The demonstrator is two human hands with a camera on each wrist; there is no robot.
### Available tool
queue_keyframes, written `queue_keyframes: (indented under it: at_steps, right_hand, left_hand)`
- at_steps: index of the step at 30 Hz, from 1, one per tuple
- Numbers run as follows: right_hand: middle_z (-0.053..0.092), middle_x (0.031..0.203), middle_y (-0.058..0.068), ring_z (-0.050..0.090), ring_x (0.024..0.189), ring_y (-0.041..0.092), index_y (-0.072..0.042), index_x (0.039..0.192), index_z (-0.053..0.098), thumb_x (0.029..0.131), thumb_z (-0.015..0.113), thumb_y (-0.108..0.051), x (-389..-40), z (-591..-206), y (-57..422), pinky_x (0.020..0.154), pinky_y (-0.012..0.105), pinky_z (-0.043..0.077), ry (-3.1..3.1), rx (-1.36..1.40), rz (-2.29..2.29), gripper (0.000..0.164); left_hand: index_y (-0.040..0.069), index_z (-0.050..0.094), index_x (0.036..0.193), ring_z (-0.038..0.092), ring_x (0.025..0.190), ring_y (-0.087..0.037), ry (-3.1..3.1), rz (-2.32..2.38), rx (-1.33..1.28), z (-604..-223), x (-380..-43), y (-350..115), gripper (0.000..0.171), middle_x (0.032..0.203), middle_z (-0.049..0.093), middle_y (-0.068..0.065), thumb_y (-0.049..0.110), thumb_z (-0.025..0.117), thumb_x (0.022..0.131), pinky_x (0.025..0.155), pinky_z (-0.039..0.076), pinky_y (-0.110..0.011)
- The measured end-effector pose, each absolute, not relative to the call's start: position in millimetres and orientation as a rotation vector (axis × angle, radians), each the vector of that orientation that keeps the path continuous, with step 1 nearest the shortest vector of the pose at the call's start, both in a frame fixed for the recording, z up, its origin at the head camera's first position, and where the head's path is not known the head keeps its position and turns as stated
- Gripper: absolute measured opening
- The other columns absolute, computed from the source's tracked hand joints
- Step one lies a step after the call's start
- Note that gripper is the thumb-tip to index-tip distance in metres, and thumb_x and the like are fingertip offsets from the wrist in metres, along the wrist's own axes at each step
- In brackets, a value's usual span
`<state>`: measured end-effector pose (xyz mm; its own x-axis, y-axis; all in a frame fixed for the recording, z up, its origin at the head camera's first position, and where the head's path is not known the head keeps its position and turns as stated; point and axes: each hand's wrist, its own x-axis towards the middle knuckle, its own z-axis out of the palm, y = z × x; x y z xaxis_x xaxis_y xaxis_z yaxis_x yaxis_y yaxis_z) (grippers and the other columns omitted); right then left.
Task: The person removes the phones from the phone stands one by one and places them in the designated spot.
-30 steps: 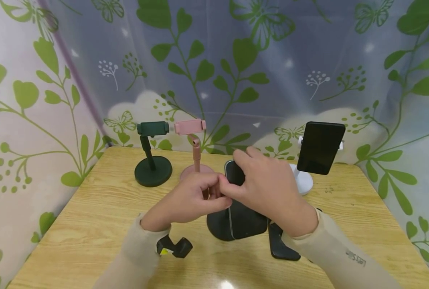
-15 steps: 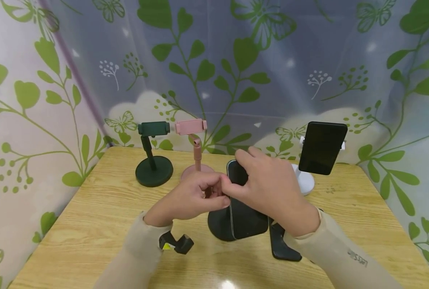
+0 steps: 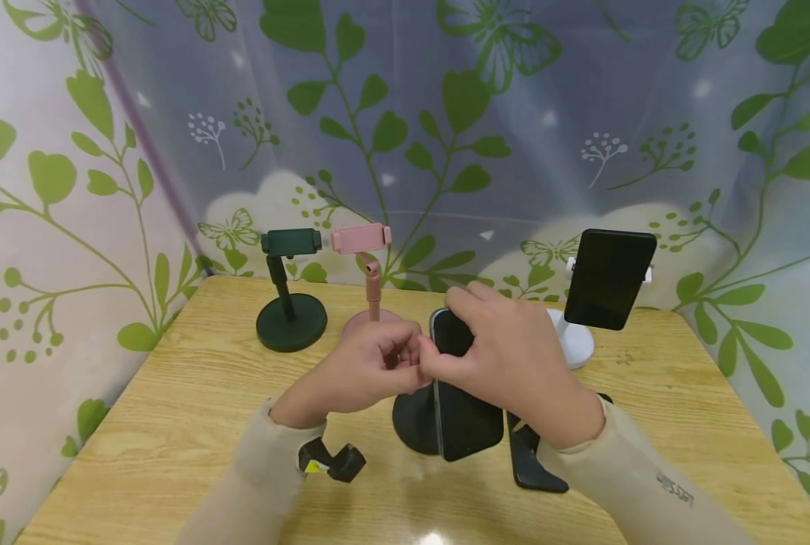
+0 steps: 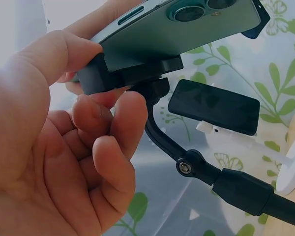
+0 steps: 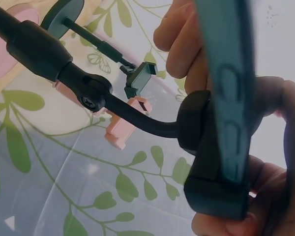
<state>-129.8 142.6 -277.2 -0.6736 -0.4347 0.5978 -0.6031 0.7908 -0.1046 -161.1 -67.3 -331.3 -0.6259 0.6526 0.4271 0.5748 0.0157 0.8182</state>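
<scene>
In the middle of the table, both hands work on a black phone stand (image 3: 415,424) that carries a phone (image 3: 469,424). The phone's pale green back (image 4: 196,44) faces the left wrist camera, with two lenses near its upper edge. My left hand (image 3: 371,367) pinches one end of the stand's black clamp (image 4: 96,73) between thumb and curled fingers. My right hand (image 3: 510,352) grips around the clamp's other end, its fingers over the phone's upper part. A curved, jointed arm (image 5: 142,120) runs down from the clamp. Parts of the clamp are hidden behind the hands in the head view.
At the back left stand a dark green phone stand (image 3: 289,322) and a pink one (image 3: 373,284). A white stand (image 3: 575,344) at the back right holds another phone (image 3: 609,280). A black angled piece (image 3: 537,469) lies under the right forearm. Patterned cloth (image 3: 378,151) hangs behind.
The phone on the black stand has shifted slightly toward me, its lower end now reaching further down. Both hands stay almost in place around the clamp.
</scene>
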Motion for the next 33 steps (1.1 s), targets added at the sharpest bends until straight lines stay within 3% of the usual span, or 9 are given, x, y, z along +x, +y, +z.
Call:
queue_keyframes:
  at_steps: [16,33]
  right_hand:
    - [0.038,0.067,-0.006,0.026,0.049,0.008,-0.016,0.074,0.046,0.083,0.069,-0.037,-129.3,-281.5,145.4,0.044,0.026,0.025,-2.367,0.847,0.413,0.032]
    - [0.037,0.068,-0.008,0.027,0.049,0.009,-0.018,0.074,0.044,0.084,0.068,-0.040,-130.7,-283.4,148.6,0.044,0.027,0.025,-2.358,0.865,0.415,0.034]
  left_hand:
    - [0.013,0.066,0.087,0.049,0.060,-0.012,2.279,1.661,1.247,-329.5,-156.1,-64.5,0.011,0.074,0.056,0.003,0.004,0.067,0.093,0.056,0.041,-0.026]
    - [0.017,0.067,0.090,0.054,0.065,-0.013,2.339,1.614,1.218,-326.8,-152.0,-65.2,0.012,0.079,0.060,0.003,0.006,0.065,0.094,0.058,0.047,-0.027]
